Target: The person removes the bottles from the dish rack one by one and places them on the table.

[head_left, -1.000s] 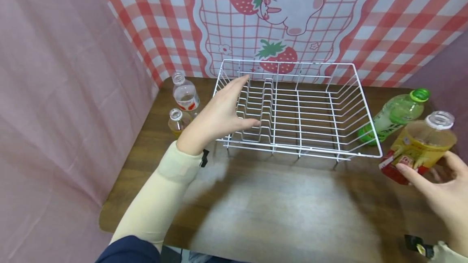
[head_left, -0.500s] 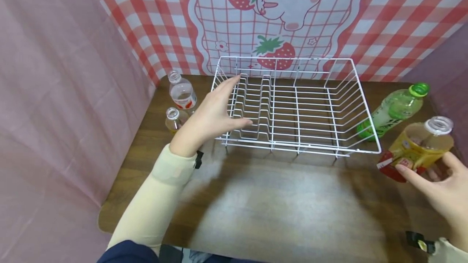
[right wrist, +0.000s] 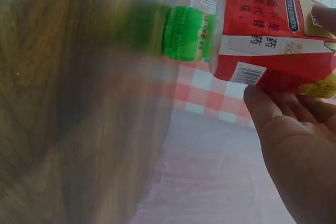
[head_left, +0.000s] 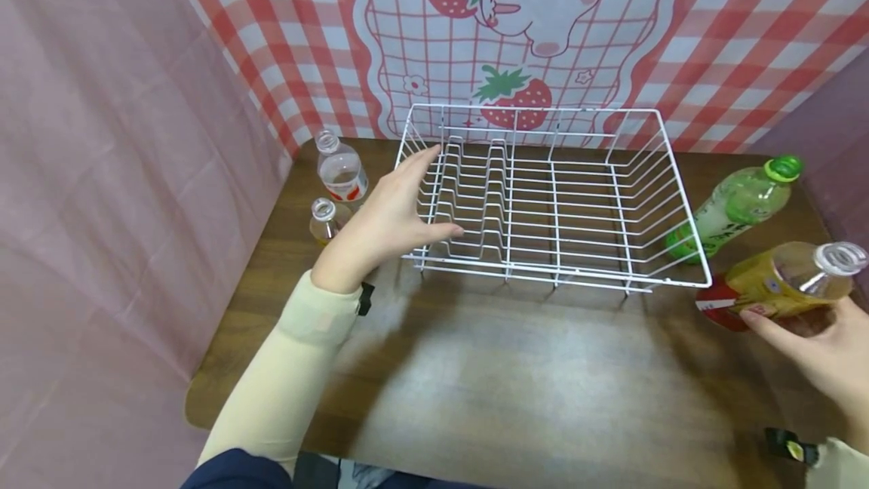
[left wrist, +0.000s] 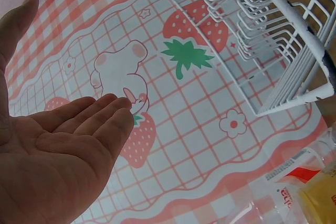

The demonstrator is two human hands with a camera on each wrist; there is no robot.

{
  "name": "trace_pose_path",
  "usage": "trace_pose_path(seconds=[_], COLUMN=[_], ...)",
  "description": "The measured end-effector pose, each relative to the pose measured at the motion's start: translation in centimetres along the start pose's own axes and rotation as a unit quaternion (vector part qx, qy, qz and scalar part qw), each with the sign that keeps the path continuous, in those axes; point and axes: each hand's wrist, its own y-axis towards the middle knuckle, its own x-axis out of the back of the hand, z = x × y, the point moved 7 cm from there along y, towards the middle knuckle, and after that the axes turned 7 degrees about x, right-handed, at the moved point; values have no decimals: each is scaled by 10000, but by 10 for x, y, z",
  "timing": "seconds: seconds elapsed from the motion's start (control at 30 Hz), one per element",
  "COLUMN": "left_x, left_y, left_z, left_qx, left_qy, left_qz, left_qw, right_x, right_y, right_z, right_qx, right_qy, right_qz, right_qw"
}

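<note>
My right hand grips a clear uncapped drink bottle with a yellow and red label, thumb on the near side. The bottle leans, its mouth toward the right edge of the head view. In the right wrist view the red base of its label faces the wooden surface, with a gap between. My left hand hovers over the left end of a white wire dish rack, fingers extended and thumb apart. The left wrist view shows its bare palm.
Right of the rack stands a green bottle with a green cap. Two uncapped bottles, a clear one and a smaller one with yellowish contents, stand at the left. A checked strawberry cloth hangs behind the wooden table.
The bottle in my right hand has tipped further, its mouth swinging right and downward. My left hand has drifted slightly left and keeps its spread shape.
</note>
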Motion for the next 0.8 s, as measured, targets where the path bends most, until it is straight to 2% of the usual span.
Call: trace_pose_path(seconds=[0.1, 0.27, 0.5, 0.8], left_x=[0, 0, 0, 0], left_y=[-1, -2, -4, -8], left_z=[1, 4, 9, 16], left_qx=[-7, -63, 22, 143], left_qy=[31, 52, 13, -140], left_qz=[10, -35, -47, -80], left_qw=[10000, 10000, 10000, 9998], right_x=[2, 6, 8, 5], right_y=[2, 2, 3, 2], right_z=[-4, -8, -19, -28], right_qx=[-59, -189, -647, -946], right_qy=[-702, -1817, -1820, -1451], right_qz=[276, 617, 1125, 1346], right_qw=[9971, 9812, 9747, 9757])
